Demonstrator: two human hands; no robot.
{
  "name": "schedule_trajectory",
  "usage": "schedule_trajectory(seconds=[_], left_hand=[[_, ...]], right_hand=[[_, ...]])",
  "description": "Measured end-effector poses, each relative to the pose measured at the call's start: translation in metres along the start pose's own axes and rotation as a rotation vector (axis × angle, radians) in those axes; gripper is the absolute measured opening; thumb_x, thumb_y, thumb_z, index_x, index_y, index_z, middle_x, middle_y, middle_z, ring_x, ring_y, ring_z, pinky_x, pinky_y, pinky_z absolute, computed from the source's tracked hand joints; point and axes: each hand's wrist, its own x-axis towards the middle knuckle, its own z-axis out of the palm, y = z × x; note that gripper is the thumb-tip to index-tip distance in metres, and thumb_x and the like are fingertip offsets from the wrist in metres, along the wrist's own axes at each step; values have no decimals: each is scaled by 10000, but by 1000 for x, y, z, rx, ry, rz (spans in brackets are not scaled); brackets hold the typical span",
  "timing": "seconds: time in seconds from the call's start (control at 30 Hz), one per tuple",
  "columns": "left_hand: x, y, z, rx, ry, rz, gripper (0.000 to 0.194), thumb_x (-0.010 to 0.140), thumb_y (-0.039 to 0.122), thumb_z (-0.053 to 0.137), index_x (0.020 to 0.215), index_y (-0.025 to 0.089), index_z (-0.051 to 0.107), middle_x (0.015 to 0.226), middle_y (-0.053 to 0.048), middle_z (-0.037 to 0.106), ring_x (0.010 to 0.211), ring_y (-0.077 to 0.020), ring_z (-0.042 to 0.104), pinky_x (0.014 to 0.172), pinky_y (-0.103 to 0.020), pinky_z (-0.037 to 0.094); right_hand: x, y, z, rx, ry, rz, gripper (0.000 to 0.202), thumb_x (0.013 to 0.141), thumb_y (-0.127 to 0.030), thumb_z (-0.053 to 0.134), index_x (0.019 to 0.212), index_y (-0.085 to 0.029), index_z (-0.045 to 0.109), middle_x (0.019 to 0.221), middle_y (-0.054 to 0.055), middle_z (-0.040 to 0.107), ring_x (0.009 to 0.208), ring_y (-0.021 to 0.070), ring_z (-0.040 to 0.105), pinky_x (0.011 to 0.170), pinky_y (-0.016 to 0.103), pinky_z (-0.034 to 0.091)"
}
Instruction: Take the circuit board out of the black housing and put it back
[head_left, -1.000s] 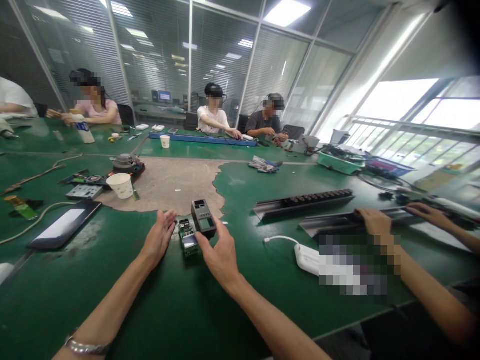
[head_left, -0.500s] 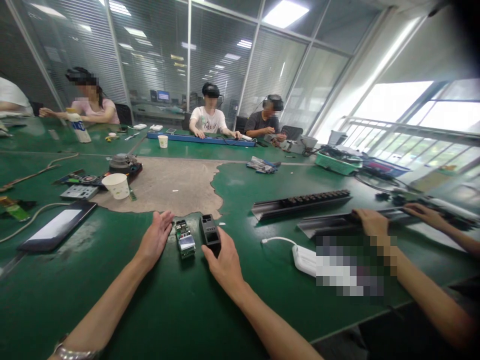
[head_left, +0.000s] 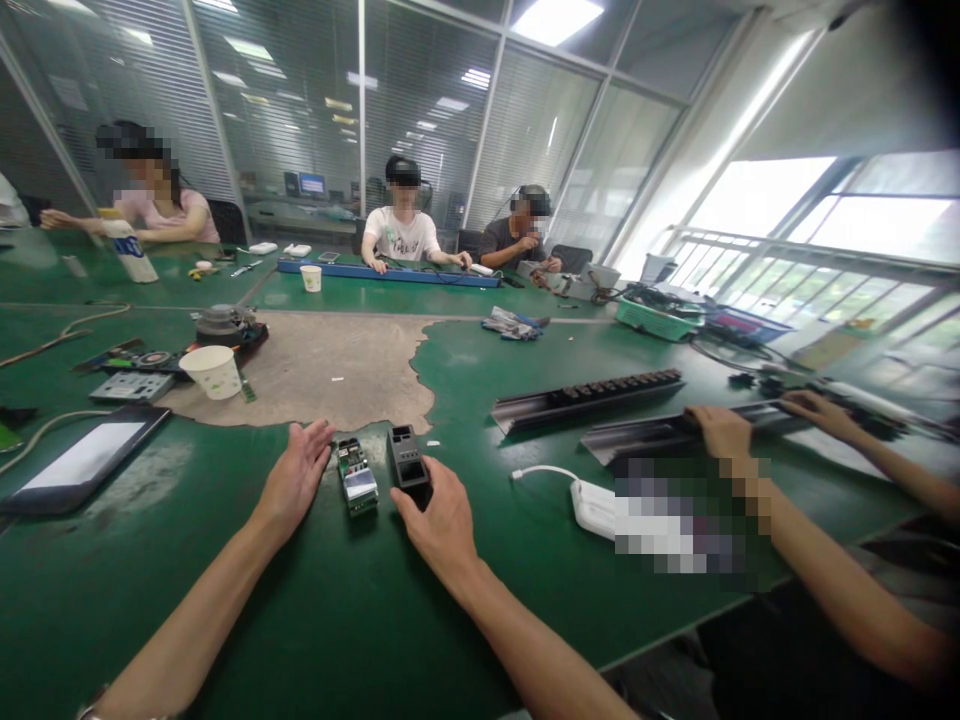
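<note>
My left hand (head_left: 294,482) rests on its edge on the green table, fingers stretched out and holding nothing. Just right of it lies a small circuit board (head_left: 358,483) with a little screen at its near end. A black plastic housing (head_left: 405,452) with rectangular openings stands to the right of the board, apart from it. My right hand (head_left: 441,520) grips the near end of this housing between thumb and fingers; some fingers are hidden behind it.
A paper cup (head_left: 212,373), a phone-like tablet (head_left: 86,458) and electronic parts lie left. A white adapter (head_left: 596,508) with a short cable lies right, near black metal channels (head_left: 589,398) and a neighbour's hands (head_left: 721,435). Several people sit around the table.
The whole view has swung slightly to the right, so everything appears shifted left. Both hands, the board and the housing keep about the same places relative to each other.
</note>
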Motion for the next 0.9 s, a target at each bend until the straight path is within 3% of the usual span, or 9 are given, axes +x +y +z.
schedule_trajectory(seconds=[0.2,0.4,0.6,0.9], left_hand=[[-1,0,0,1,10,3,585,925,582,371,1259,140,558,1395,-158,520,1348,-195,426,1160,-342,241],[-6,3,4,-3,-1,13,585,933,565,366,1263,117,545,1394,-178,513,1350,-195,424,1155,-329,244],[-9,4,3,9,-4,16,573,922,576,388,1248,140,565,1371,-159,543,1347,-198,428,1157,-343,247],[-6,1,1,13,4,28,575,910,589,408,1235,147,580,1401,-149,519,1339,-192,439,1150,-318,266]], right_hand=[[0,-9,-8,196,13,24,423,815,-316,668,1216,-206,588,1158,78,672,1093,259,615,976,410,466],[5,-46,-17,359,-23,-54,380,856,-349,644,1215,-236,594,1133,49,685,1062,228,633,941,358,484],[10,-68,-3,306,-33,-103,315,826,-298,676,1132,-234,636,1033,34,700,971,209,645,880,325,488],[3,-72,11,168,-56,-135,277,805,-333,696,1059,-231,660,959,34,705,929,225,644,840,329,482]])
